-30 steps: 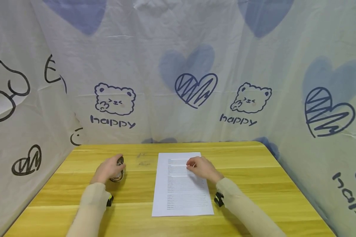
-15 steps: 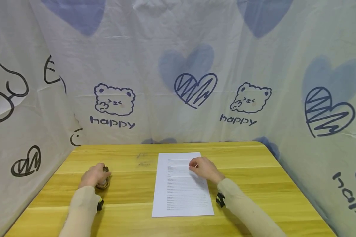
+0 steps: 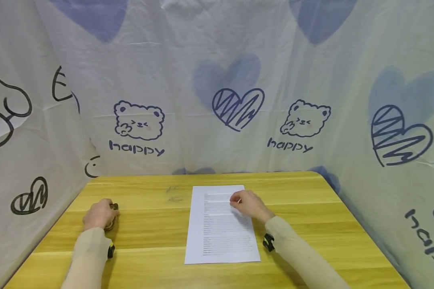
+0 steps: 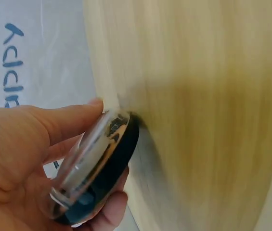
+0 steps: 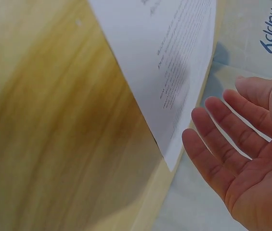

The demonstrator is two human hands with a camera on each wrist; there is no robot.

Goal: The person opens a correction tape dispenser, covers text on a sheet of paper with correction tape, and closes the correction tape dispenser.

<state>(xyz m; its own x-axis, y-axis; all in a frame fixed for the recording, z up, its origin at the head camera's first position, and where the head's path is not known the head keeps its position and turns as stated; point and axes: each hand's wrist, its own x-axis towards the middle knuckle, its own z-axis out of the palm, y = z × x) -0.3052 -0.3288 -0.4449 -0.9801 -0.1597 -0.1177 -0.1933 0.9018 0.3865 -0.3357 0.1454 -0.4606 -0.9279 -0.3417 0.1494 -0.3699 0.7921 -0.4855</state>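
My left hand (image 3: 98, 216) holds an oval computer mouse (image 3: 112, 218) over the left part of the table. In the left wrist view the mouse (image 4: 99, 166) has a clear shell over a dark base and stands tilted. The thumb lies along one side, with curled fingers (image 4: 111, 211) on the other. Whether it touches the wood is hard to tell. Over the upper right of a printed sheet of paper (image 3: 217, 224) hovers my right hand (image 3: 251, 205). Its fingers (image 5: 217, 144) are relaxed and spread in the right wrist view, with nothing in them.
The yellow wood-grain table (image 3: 152, 257) has a rounded far right corner. Faint dark marks (image 3: 174, 194) show on the wood left of the sheet. A pale printed curtain (image 3: 188, 80) encloses the table at the back and sides.
My left hand has moved left with the mouse, away from the sheet and slightly towards me. My right hand has shifted barely to the right, and the paper lies where it was.
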